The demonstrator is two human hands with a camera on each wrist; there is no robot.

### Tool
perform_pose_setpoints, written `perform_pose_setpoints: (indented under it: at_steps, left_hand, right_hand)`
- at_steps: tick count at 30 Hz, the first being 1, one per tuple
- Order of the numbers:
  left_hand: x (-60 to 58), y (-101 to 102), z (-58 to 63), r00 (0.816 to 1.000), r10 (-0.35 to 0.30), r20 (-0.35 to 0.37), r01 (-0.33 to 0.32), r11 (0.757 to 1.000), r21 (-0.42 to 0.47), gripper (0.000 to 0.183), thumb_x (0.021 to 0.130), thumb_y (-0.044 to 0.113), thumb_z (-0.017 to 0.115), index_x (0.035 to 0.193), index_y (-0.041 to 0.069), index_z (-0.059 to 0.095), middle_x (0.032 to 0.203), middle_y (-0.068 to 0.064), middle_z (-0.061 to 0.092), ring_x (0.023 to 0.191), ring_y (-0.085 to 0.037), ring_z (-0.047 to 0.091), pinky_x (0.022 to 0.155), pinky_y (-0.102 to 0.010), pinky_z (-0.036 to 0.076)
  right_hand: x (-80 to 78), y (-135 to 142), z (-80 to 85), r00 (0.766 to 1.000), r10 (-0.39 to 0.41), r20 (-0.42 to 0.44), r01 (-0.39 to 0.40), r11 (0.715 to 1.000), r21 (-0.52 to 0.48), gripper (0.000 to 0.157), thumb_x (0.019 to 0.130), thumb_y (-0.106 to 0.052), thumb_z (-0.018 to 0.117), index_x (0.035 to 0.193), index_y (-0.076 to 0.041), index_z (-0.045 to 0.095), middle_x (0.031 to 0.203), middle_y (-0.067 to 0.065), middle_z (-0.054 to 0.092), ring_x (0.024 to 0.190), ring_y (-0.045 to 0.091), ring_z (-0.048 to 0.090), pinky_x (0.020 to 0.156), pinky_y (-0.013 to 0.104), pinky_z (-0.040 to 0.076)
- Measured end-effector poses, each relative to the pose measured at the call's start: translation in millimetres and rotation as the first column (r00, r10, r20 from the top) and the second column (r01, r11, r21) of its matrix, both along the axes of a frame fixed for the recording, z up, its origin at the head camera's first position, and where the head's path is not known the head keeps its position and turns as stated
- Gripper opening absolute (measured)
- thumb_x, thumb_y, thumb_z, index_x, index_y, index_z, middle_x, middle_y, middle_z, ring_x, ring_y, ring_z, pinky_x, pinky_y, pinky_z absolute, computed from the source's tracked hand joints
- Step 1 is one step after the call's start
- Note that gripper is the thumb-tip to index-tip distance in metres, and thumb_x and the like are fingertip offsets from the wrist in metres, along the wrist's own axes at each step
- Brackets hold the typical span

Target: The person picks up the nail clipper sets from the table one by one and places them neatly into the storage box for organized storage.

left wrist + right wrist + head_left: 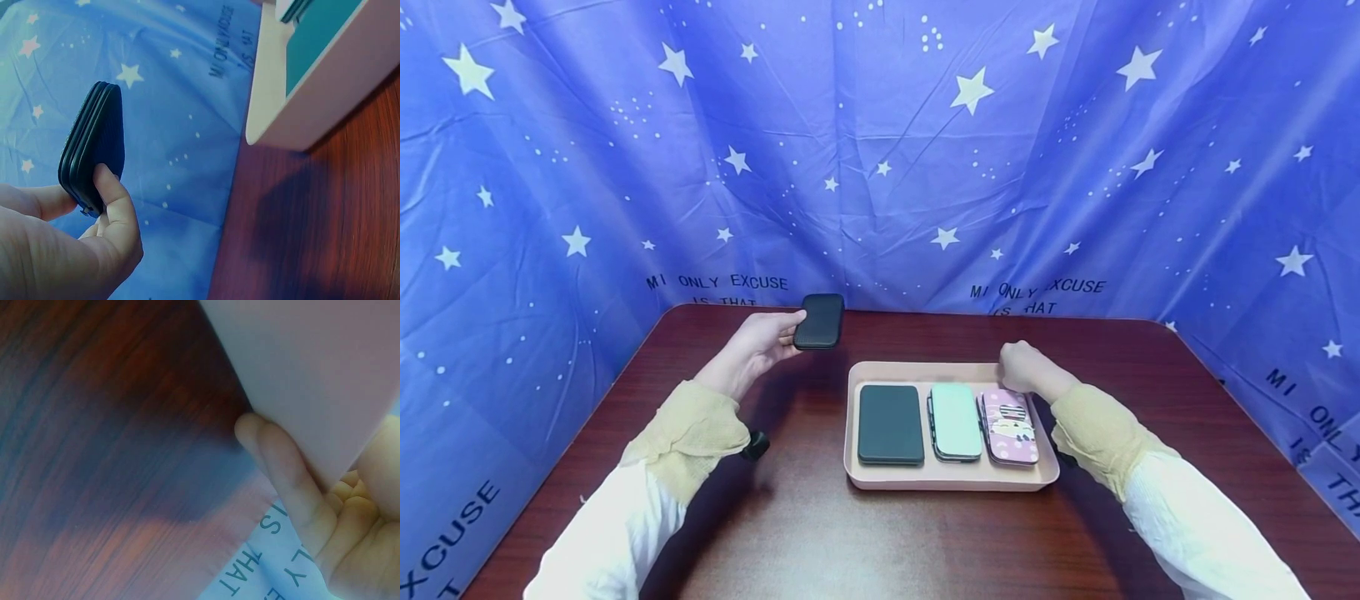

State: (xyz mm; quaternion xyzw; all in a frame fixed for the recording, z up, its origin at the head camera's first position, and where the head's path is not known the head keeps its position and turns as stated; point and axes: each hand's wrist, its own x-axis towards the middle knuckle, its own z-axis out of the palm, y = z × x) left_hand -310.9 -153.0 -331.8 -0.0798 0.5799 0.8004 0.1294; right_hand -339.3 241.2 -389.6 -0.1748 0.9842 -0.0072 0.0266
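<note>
My left hand (763,340) holds a small flat black case (820,322) up over the table's back left, thumb on one face and fingers on the other. In the left wrist view the case (94,144) shows its layered edge and rounded corners. My right hand (1028,368) grips the far right corner of a pale pink tray (955,480). In the right wrist view, fingers lie against the tray's outer wall (300,375). Inside the tray lie a dark green case (891,425), a mint green case (957,421) and a pink patterned case (1011,442), side by side.
The tray rests on a dark red-brown wooden table (820,533). A blue curtain (880,225) with white stars and lettering hangs behind the table and along both sides. A small dark object (756,446) shows beside the left cuff.
</note>
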Motion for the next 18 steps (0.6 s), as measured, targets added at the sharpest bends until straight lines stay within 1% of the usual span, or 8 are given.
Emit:
perform_pose_setpoints:
  at_steps: [5,10,13,18]
  left_hand:
    - [7.0,5.2,3.0,0.999,-0.031,-0.032,0.031,1.0,0.002,0.006,0.095,0.004,0.052,0.099,0.001,0.055,0.074,-0.003,0.065,0.071,-0.011,0.063,0.064,-0.024,0.054]
    - [13.5,13.1,5.2,0.999,-0.033,-0.019,0.034,0.999,0.014,0.008,0.095,0.005,0.052,0.101,0.001,0.054,0.073,-0.003,0.064,0.07,-0.011,0.063,0.064,-0.025,0.054]
    - [17.4,19.3,6.6,1.0,-0.03,-0.007,0.03,0.999,0.025,0.007,0.094,0.005,0.053,0.1,0.002,0.052,0.072,-0.004,0.063,0.069,-0.011,0.062,0.063,-0.026,0.054]
    - [24.4,27.6,5.5,0.999,-0.044,-0.014,0.044,0.999,0.022,0.008,0.093,0.006,0.054,0.1,0.002,0.052,0.071,-0.003,0.064,0.068,-0.011,0.062,0.063,-0.026,0.054]
  right_hand:
    - [0.4,-0.3,0.6,1.0,-0.001,0.007,0.001,1.0,-0.004,0.016,0.079,-0.004,0.058,0.064,-0.003,0.062,0.064,0.011,0.06,0.059,0.023,0.053,0.062,0.042,0.052]
    - [2.3,-0.9,1.8,1.0,0.001,0.008,-0.001,1.0,-0.005,0.016,0.079,-0.004,0.057,0.064,-0.003,0.061,0.064,0.01,0.06,0.059,0.023,0.054,0.062,0.042,0.052]
    - [2.4,-1.3,2.0,1.0,-0.009,0.014,0.009,1.0,-0.007,0.017,0.08,-0.004,0.057,0.064,-0.003,0.062,0.064,0.01,0.06,0.059,0.022,0.054,0.061,0.04,0.052]
    - [2.1,-0.5,2.4,1.0,0.001,0.013,0.0,1.0,-0.01,0.018,0.08,-0.004,0.057,0.063,-0.004,0.061,0.063,0.01,0.06,0.059,0.023,0.053,0.061,0.04,0.051]
